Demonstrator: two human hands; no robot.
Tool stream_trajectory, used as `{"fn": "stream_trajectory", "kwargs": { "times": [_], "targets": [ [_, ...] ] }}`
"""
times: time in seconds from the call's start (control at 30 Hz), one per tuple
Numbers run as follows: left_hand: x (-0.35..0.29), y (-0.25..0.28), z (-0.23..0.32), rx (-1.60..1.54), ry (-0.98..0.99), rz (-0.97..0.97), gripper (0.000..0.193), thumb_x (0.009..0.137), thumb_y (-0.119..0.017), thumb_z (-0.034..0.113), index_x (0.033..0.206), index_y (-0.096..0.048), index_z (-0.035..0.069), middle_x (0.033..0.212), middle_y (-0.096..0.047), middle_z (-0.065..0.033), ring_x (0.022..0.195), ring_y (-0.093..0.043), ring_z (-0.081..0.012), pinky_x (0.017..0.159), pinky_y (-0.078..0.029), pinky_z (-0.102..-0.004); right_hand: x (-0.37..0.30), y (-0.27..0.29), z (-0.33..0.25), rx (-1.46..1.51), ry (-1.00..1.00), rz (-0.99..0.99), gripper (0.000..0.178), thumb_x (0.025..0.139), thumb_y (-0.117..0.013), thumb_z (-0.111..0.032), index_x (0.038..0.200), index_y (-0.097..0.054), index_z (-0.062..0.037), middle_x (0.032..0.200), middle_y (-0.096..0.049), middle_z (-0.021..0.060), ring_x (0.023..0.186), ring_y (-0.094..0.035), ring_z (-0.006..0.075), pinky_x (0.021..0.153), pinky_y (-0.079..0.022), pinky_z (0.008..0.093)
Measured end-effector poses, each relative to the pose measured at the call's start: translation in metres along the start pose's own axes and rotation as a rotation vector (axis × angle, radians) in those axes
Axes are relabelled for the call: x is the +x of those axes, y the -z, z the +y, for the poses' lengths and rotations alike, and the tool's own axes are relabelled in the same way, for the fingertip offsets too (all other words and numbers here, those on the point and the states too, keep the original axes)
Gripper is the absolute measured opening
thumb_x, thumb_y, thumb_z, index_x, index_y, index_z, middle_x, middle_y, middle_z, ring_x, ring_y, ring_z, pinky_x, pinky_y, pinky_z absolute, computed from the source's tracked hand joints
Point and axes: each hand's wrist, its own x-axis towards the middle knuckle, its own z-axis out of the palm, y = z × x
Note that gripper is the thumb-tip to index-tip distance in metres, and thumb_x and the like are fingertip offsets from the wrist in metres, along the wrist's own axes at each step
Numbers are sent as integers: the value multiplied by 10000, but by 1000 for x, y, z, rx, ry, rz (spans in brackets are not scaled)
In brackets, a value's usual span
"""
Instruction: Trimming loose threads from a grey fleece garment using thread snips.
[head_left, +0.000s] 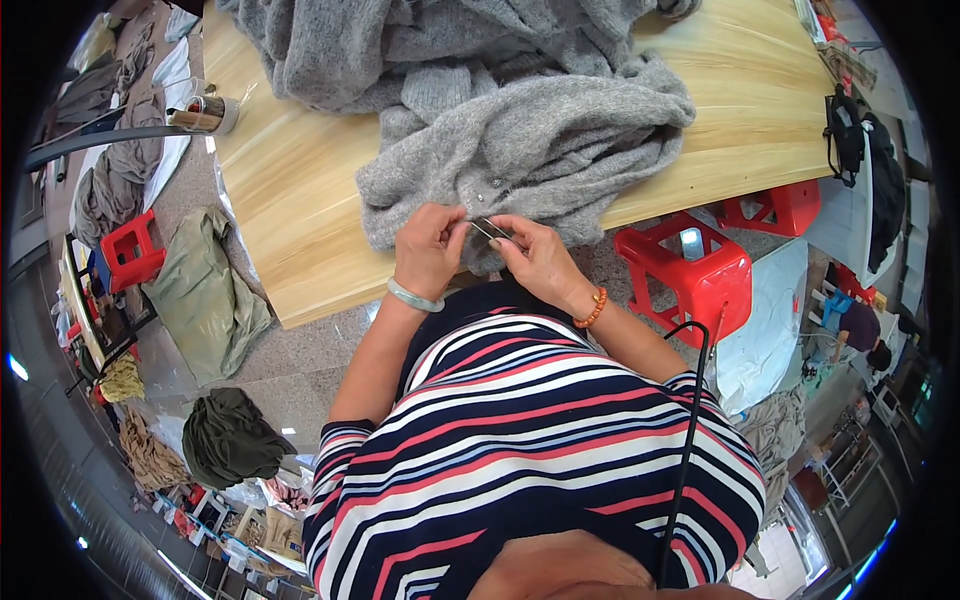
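Note:
A grey fuzzy knitted garment [540, 135] lies bunched over the near edge of the wooden table [290, 220]. My left hand [428, 250], with a pale bangle at the wrist, pinches the near edge of the knit between thumb and fingers. Across from it, my right hand [545, 262], wearing an orange bead bracelet, is closed on a thin metal needle [494, 229]. That needle slants between the two hands, close to the knit. It may be more than one thin piece; I cannot tell. Part of the knit hangs below the fingers.
More grey knitwear [430, 40] is heaped farther back. At the table's left edge stands a clear cup of tools [207, 113]. Red plastic stools [690, 275] sit under the right side. A dark cloth heap [232, 437] and an olive bag [208, 295] lie to the left. Another person [862, 335] is far right.

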Motion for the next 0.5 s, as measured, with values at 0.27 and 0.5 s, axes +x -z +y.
{"fn": "stream_trajectory", "kwargs": {
  "times": [0.27,0.5],
  "targets": [
    [1,-8,-5,62,-153,199,113,768,-689,-33,864,-668,22,764,-588,-122,710,-599,-313,632,-478,-394,-1,-4,-11,-72,40,48,276,889,-638,-98,1144,-634,5,666,-609,138,561,-575,176,556,-456,319],
    [6,-12,-8,179,-294,280,100,771,-678,-39,854,-655,10,782,-588,-133,699,-592,-307,625,-476,-379,3,-8,-13,-193,121,102,265,884,-619,-88,1135,-635,-5,749,-648,221,687,-668,359,620,-505,404]
  ]
}}
